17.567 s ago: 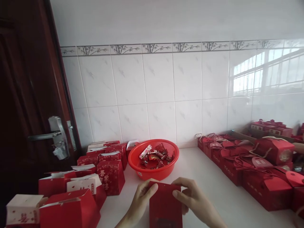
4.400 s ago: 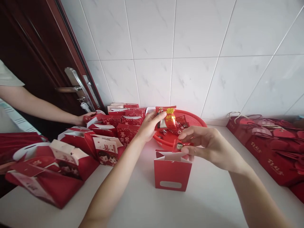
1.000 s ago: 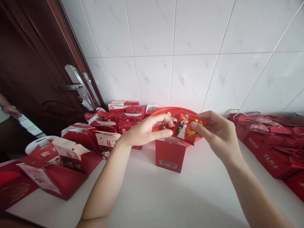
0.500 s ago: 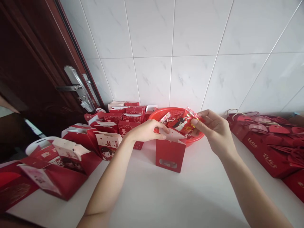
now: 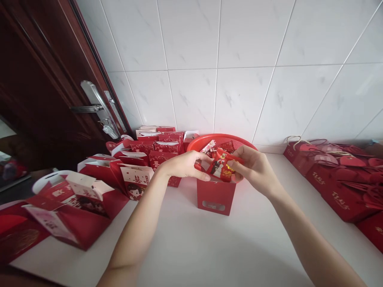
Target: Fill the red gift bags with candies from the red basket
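A red gift box [image 5: 214,194] with a small clear window low on its front stands upright in the middle of the white table. My left hand [image 5: 188,164] grips its upper left edge, thumb at the front and fingers at the opening. Between the thumb and fingers of my right hand [image 5: 256,169] is a shiny red candy packet [image 5: 220,164] with a printed figure and gold lettering. The packet is right over the box's top and hides most of the opening. Behind the box, a red plastic basket [image 5: 220,139] contains wrapped sweets [image 5: 208,146].
Several red and white gift boxes [image 5: 136,179] stand in rows on the left, many with tops open. Red bags with cord handles [image 5: 326,185] crowd the right side. A tiled wall [image 5: 191,95] borders the table at the back, and a dark door [image 5: 54,79] is at the left.
My right hand has brought the candy packet down and left, from above the basket to the box's opening. My left hand has stayed at the box.
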The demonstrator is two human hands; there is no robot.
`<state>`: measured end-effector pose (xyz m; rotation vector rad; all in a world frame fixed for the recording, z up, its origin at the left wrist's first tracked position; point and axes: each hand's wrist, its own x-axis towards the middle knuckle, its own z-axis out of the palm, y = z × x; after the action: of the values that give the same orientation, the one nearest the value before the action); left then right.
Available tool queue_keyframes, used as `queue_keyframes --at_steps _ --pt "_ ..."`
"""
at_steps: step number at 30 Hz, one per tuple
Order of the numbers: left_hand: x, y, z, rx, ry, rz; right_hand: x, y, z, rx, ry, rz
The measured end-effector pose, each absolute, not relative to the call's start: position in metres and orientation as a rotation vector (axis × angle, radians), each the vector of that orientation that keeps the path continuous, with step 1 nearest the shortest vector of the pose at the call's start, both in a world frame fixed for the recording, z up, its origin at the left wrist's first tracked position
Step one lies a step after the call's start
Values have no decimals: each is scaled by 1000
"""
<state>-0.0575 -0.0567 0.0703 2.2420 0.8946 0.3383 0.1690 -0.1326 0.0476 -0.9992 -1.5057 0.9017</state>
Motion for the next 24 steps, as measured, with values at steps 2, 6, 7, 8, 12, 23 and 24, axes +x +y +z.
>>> queue_keyframes --at_steps 2,6,7,8,12,23,24 --pt "-57 -56 71 2243 879 333 170 -131 45 -1031 -1576 830" --pt "-57 -57 71 2221 833 322 170 -131 43 -1096 -1750 692" --pt "-57 -57 71 2220 824 323 170 -132 43 -1115 -1784 663" --pt "-57 -57 71 2225 829 325 169 -132 43 -1132 -1808 639" --pt "-57 -57 72 2267 866 308 168 -132 42 -1179 -1857 616" --pt "-58 -57 72 2261 879 282 170 -135 43 -1184 -1865 676" --pt "-58 -57 72 2258 886 285 170 -136 43 -1184 -1860 661"
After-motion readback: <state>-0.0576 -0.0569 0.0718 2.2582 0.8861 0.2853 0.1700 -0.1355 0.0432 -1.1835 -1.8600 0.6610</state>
